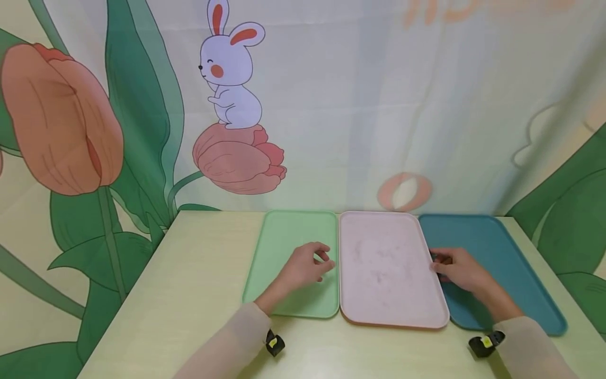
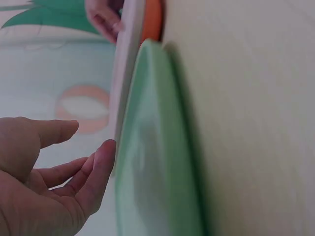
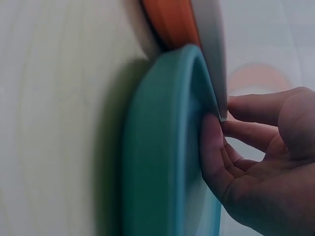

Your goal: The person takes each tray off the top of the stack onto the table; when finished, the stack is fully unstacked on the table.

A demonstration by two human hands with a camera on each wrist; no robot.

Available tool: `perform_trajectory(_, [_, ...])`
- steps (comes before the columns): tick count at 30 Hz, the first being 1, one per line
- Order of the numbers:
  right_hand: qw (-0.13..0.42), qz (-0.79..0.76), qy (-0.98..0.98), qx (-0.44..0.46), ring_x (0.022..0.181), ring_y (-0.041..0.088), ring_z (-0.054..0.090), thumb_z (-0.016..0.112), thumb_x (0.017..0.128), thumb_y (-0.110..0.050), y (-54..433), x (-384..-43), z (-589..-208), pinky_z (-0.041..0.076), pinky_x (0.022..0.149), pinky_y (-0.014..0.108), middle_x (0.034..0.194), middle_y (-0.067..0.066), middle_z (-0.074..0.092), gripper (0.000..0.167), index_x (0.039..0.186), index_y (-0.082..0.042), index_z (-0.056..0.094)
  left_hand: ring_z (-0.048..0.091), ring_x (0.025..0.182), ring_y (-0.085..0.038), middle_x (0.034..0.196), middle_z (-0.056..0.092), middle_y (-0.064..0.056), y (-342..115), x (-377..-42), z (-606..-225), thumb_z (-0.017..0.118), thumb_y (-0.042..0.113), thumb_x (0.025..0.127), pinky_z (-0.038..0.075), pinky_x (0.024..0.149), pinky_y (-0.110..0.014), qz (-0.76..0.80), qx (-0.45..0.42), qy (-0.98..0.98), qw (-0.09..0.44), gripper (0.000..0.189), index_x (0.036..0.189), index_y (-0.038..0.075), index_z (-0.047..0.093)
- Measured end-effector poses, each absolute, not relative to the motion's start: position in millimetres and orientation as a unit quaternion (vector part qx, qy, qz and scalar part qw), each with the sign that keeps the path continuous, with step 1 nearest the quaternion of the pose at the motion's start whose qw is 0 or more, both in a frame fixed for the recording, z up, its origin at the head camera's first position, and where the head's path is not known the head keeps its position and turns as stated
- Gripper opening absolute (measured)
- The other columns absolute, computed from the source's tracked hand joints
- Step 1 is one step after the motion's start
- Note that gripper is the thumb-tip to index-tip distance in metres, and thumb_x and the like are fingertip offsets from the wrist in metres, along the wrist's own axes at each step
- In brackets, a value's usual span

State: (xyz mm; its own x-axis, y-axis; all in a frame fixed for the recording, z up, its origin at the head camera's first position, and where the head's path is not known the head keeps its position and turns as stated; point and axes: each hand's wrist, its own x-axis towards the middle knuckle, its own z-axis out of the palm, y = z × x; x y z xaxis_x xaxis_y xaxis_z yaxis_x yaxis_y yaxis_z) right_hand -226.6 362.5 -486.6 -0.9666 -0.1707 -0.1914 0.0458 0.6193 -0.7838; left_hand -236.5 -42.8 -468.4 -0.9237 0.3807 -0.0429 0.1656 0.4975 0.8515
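A pale pink tray (image 1: 388,268) lies between a light green tray (image 1: 293,231) and a blue tray (image 1: 478,237). Under the pink tray, an orange tray-like layer (image 3: 172,22) shows along its near edge in both wrist views. My right hand (image 1: 459,268) pinches the pink tray's right rim, thumb on the rim and fingers tucked at its side over the blue tray. Above the green tray hovers my left hand (image 1: 307,265), its fingers loosely bent and nothing between them. In the left wrist view, its thumb and fingertips stand apart close to the green tray's raised rim (image 2: 165,98).
The trays sit side by side on a pale wooden table (image 1: 189,273). Behind it hangs a curtain (image 1: 331,105) printed with a rabbit and tulips. Each wrist wears a small black camera strap, such as the left one (image 1: 274,343).
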Motion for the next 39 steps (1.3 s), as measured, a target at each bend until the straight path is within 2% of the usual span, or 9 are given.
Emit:
perform_trajectory(4, [0.122,-0.434,0.892,-0.034,0.107,0.033,0.064,0.058,0.109,-0.008,359.9,-227.0,-487.5,0.062,0.083,0.043,0.116,0.023,0.063,0.055,0.152,0.02,0.038,0.072,0.065,-0.02,0.114,0.065,-0.015,-24.4,-234.2,-477.8,0.073,0.016,0.101,0.058,0.06,-0.028,0.471,0.171,0.856,0.124,0.049,0.141,-0.008,0.058])
perform_trajectory(7, [0.122,-0.433,0.892,-0.034,0.107,0.034,0.063,0.057,0.109,-0.008,359.4,-227.6,-488.3,0.062,0.083,0.044,0.117,0.024,0.062,0.055,0.152,0.02,0.038,0.07,0.059,-0.017,0.113,0.062,-0.017,-16.8,-234.3,-482.2,0.073,0.015,0.1,0.055,0.064,-0.025,0.453,0.171,0.867,0.12,0.049,0.139,-0.009,0.058])
perform_trajectory(12, [0.121,-0.429,0.895,-0.037,0.109,0.034,0.063,0.057,0.109,-0.008,361.8,-228.3,-489.1,0.062,0.084,0.044,0.118,0.024,0.062,0.056,0.152,0.021,0.036,0.066,0.056,-0.012,0.107,0.061,-0.012,-8.9,-238.3,-483.3,0.075,0.018,0.099,0.05,0.072,-0.026,0.415,0.162,0.889,0.106,0.049,0.139,-0.007,0.059])
perform_trajectory(15, [0.118,-0.429,0.895,-0.038,0.108,0.033,0.063,0.057,0.109,-0.008,362.3,-228.6,-489.3,0.062,0.083,0.044,0.117,0.023,0.062,0.056,0.152,0.021,0.036,0.062,0.066,-0.011,0.102,0.06,-0.009,-4.5,-241.5,-482.6,0.078,0.021,0.097,0.05,0.072,-0.027,0.386,0.156,0.905,0.093,0.05,0.135,-0.006,0.06])
perform_trajectory(19, [0.118,-0.433,0.893,-0.038,0.105,0.031,0.063,0.059,0.108,-0.009,360.6,-229.3,-490.8,0.063,0.083,0.042,0.116,0.022,0.062,0.056,0.152,0.02,0.038,0.052,0.078,-0.017,0.098,0.058,-0.008,0.0,-241.9,-483.3,0.082,0.023,0.092,0.048,0.069,-0.031,0.338,0.148,0.926,0.072,0.048,0.126,-0.005,0.061])
perform_trajectory(25, [0.12,-0.435,0.891,-0.038,0.106,0.032,0.063,0.059,0.108,-0.009,359.9,-228.1,-492.1,0.062,0.082,0.042,0.116,0.022,0.062,0.057,0.152,0.02,0.037,0.052,0.077,-0.019,0.099,0.057,-0.008,2.7,-239.7,-486.3,0.077,0.019,0.095,0.049,0.067,-0.033,0.303,0.157,0.938,0.058,0.041,0.126,-0.003,0.059])
perform_trajectory(32, [0.123,-0.436,0.891,-0.04,0.105,0.031,0.063,0.058,0.108,-0.008,362.6,-227.9,-492.2,0.063,0.083,0.042,0.116,0.023,0.06,0.057,0.153,0.02,0.036,0.053,0.076,-0.021,0.118,0.058,-0.017,5.4,-239.0,-485.0,0.064,0.016,0.101,0.051,0.068,-0.035,0.264,0.178,0.946,0.067,0.038,0.131,-0.005,0.055])
perform_trajectory(39, [0.123,-0.433,0.892,-0.039,0.102,0.028,0.063,0.059,0.108,-0.008,363.0,-228.1,-490.9,0.063,0.082,0.04,0.114,0.022,0.06,0.057,0.152,0.019,0.037,0.051,0.077,-0.022,0.118,0.057,-0.017,4.6,-239.9,-483.2,0.061,0.014,0.101,0.05,0.068,-0.035,0.265,0.184,0.943,0.079,0.035,0.13,-0.005,0.054])
